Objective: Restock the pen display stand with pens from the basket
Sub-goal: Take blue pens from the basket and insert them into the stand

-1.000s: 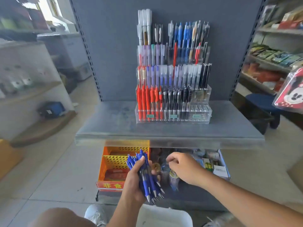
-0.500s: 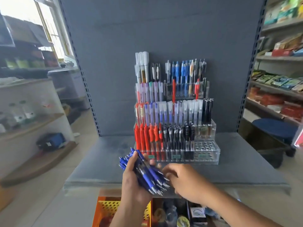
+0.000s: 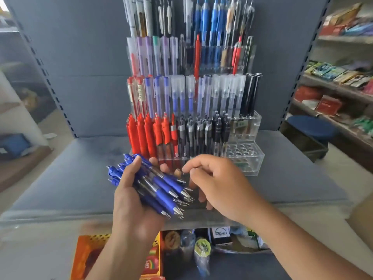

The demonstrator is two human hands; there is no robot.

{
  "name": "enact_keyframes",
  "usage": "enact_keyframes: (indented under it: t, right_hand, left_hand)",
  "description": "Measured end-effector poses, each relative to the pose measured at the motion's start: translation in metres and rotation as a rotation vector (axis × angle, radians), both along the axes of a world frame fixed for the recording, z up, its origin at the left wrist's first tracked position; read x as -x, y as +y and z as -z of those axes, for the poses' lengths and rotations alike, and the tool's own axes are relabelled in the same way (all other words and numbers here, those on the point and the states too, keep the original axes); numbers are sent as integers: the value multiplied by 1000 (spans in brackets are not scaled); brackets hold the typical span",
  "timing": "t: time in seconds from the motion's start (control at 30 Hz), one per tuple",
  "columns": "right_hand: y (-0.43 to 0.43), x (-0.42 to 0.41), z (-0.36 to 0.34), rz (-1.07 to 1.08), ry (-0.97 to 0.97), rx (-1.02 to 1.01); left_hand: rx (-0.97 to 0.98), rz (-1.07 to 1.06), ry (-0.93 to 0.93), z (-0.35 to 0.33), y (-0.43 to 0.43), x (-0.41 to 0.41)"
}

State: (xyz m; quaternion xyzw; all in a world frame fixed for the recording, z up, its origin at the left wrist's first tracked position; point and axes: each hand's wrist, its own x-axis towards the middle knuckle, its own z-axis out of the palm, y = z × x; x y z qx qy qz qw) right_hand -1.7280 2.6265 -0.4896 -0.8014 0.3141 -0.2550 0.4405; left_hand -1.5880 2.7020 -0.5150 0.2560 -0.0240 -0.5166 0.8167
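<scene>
My left hand [image 3: 131, 201] grips a bundle of several blue click pens [image 3: 159, 184], tips pointing right, just in front of the clear tiered pen display stand [image 3: 252, 164]. My right hand [image 3: 220, 188] hovers beside the pen tips with loosely curled fingers and holds nothing. The stand carries rows of red, black, clear and blue pens. Its lowest tier has empty holes [image 3: 240, 150] at the right end. An orange basket [image 3: 88, 257] shows below the shelf edge at the bottom left.
The stand sits on a grey shelf [image 3: 70, 178] against a grey back panel. Below the shelf lies a bin of mixed goods [image 3: 201, 245]. Stocked shelves [image 3: 339, 77] run along the right, with a blue stool [image 3: 310, 128] beside them.
Both hands rose from the basket level to the shelf with the blue pens. The view moved closer to the stand. My right hand has moved from below to beside the pen tips.
</scene>
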Motion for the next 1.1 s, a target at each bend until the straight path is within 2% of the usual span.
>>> enact_keyframes:
  t: [0.53,0.67,0.93,1.1]
  right_hand:
    - [12,-8,-5,-52,-11,-52]
    - [12,-13,-16,-74,-3,-124]
    - [6,-20,-25,-58,160,-53]
    - [7,-20,-29,-79,232,-33]
  left_hand:
    - [-26,60,10,-13,14,7]
    - [-36,66,13,-16,15,9]
    - [-24,215,-65,-12,16,9]
    - [-37,201,-115,-10,14,15]
